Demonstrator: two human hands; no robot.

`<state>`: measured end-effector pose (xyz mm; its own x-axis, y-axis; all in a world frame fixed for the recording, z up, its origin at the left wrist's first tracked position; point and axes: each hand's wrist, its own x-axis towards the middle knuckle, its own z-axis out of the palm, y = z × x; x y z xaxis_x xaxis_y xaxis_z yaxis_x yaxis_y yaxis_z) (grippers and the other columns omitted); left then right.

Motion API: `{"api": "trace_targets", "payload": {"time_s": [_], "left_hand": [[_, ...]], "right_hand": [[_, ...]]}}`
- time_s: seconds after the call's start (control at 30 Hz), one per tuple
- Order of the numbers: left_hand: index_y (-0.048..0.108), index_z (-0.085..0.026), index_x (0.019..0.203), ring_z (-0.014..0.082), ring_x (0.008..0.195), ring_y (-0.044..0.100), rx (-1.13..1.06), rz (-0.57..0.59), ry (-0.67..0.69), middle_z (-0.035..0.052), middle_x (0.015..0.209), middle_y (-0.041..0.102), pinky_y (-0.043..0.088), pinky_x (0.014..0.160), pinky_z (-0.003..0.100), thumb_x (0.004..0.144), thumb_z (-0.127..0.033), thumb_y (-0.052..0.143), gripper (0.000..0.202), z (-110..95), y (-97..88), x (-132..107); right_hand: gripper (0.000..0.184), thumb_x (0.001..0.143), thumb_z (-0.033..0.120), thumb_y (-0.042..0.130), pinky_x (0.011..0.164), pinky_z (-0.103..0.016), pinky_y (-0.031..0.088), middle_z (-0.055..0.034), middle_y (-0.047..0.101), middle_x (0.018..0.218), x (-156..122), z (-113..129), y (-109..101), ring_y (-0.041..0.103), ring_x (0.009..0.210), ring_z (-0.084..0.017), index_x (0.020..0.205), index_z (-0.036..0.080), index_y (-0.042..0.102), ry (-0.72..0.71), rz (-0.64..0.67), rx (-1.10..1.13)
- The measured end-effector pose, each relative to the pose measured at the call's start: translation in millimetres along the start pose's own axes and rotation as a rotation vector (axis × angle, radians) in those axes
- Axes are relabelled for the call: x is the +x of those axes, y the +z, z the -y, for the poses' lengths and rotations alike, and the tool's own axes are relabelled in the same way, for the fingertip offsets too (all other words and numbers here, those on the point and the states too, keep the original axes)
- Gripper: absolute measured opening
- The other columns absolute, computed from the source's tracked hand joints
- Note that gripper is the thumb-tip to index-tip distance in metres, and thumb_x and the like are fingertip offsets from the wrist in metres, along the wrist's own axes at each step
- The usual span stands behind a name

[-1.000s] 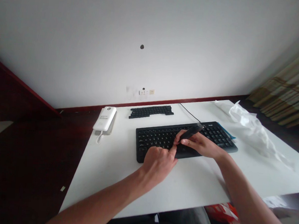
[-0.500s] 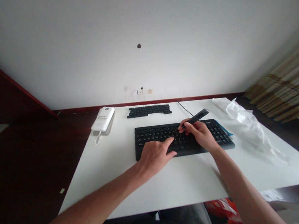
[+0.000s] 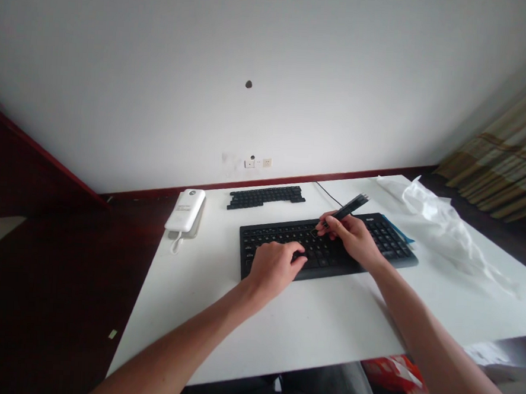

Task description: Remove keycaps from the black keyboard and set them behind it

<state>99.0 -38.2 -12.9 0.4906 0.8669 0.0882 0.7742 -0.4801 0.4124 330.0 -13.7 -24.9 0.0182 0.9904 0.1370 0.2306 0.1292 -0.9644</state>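
A black keyboard lies on the white table. Over its middle, my right hand is closed around a black keycap puller, a slim handle with a thin wire loop pointing down at the keys. My left hand rests over the keyboard's lower left half, with thumb and index finger curled close together above the keys. Something dark shows between those fingertips, too small to name. The other left fingers are folded and partly hidden.
A separate black block of keys sits behind the keyboard. To the left, a white power bank with a short cable lies on a grey flat object. Crumpled clear plastic spreads at right; a blue item pokes from behind the keyboard.
My left index finger has drawn in from its outstretched pose, and the thumb has come up closer to it. My right hand keeps its grip near the same keys. The view has shifted slightly.
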Motion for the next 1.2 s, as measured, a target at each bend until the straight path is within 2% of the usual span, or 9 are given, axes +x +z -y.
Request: {"api": "trace_targets", "payload": {"time_s": [0.13,0.23,0.3,0.4,0.47,0.6,0.9,1.03,1.2], "left_hand": [[0.075,-0.034,0.114,0.0214,0.079,0.074,0.049,-0.079,0.016,-0.0004,0.086,0.079,0.055,0.077,0.033,0.094,-0.043,0.065,0.024,4.5,-13.1,10.4],[0.076,-0.035,0.112,0.0219,0.079,0.073,0.089,-0.153,0.003,-0.0004,0.084,0.078,0.054,0.079,0.034,0.095,-0.045,0.064,0.023,21.4,-28.4,33.2],[0.078,-0.033,0.110,0.0224,0.081,0.073,0.119,-0.164,-0.038,0.0015,0.086,0.078,0.054,0.080,0.034,0.095,-0.045,0.065,0.023,37.6,-34.8,52.7],[0.079,-0.032,0.108,0.0252,0.089,0.074,0.173,-0.147,-0.109,0.0040,0.090,0.079,0.055,0.081,0.035,0.093,-0.042,0.067,0.022,60.1,-34.2,76.0],[0.079,-0.031,0.107,0.0263,0.090,0.074,0.198,-0.132,-0.121,0.0046,0.091,0.079,0.055,0.082,0.035,0.093,-0.041,0.067,0.021,69.7,-29.3,82.9],[0.078,-0.031,0.110,0.0269,0.091,0.075,0.228,-0.142,-0.099,0.0051,0.091,0.079,0.055,0.083,0.036,0.094,-0.041,0.066,0.022,77.7,-21.0,82.7],[0.074,-0.031,0.120,0.0285,0.094,0.074,0.275,-0.151,-0.071,0.0074,0.099,0.079,0.054,0.083,0.036,0.095,-0.041,0.066,0.029,82.4,-19.8,84.1],[0.077,-0.033,0.111,0.0274,0.091,0.074,0.266,-0.127,-0.048,0.0056,0.095,0.079,0.053,0.083,0.036,0.097,-0.038,0.063,0.021,83.9,-19.2,87.3],[0.078,-0.033,0.108,0.0264,0.091,0.074,0.252,-0.134,-0.086,0.0056,0.095,0.079,0.052,0.083,0.035,0.099,-0.036,0.060,0.021,92.0,-22.8,92.9]], "right_hand": [[0.042,0.093,0.060,0.065,0.064,-0.032,0.050,-0.0101,0.078,0.092,0.5,-1.7,-0.1,0.072,0.079,-0.022,0.100,0.018,0.069,0.016,-0.022,0.037],[0.042,0.092,0.059,0.066,0.064,-0.031,0.050,-0.0098,0.078,0.092,1.6,-3.7,-0.2,0.072,0.078,-0.022,0.101,0.018,0.069,0.024,-0.034,0.059],[0.043,0.092,0.060,0.067,0.063,-0.031,0.050,-0.0098,0.078,0.091,2.4,-5.3,-0.6,0.072,0.078,-0.021,0.101,0.018,0.069,0.033,-0.034,0.061],[0.044,0.091,0.060,0.067,0.063,-0.030,0.051,-0.0096,0.078,0.091,3.0,-7.1,-1.6,0.072,0.078,-0.021,0.101,0.017,0.070,0.049,-0.038,0.073],[0.043,0.091,0.060,0.067,0.064,-0.030,0.052,-0.0094,0.078,0.092,3.1,-7.6,-2.3,0.072,0.080,-0.021,0.102,0.018,0.070,0.057,-0.047,0.087],[0.043,0.091,0.060,0.067,0.064,-0.030,0.052,-0.0093,0.077,0.091,3.6,-7.3,-2.3,0.072,0.078,-0.021,0.099,0.018,0.071,0.059,-0.047,0.076],[0.044,0.091,0.061,0.067,0.063,-0.031,0.052,-0.0100,0.077,0.092,2.7,-2.1,0.2,0.071,0.080,-0.022,0.099,0.018,0.070,0.046,-0.046,0.026],[0.046,0.090,0.063,0.067,0.063,-0.031,0.052,-0.0102,0.077,0.092,2.6,0.4,1.1,0.071,0.079,-0.022,0.098,0.018,0.070,0.047,-0.050,0.012],[0.047,0.090,0.065,0.066,0.063,-0.030,0.052,-0.0094,0.077,0.092,2.6,-1.2,0.3,0.071,0.079,-0.022,0.097,0.019,0.071,0.043,-0.043,0.008]]}}
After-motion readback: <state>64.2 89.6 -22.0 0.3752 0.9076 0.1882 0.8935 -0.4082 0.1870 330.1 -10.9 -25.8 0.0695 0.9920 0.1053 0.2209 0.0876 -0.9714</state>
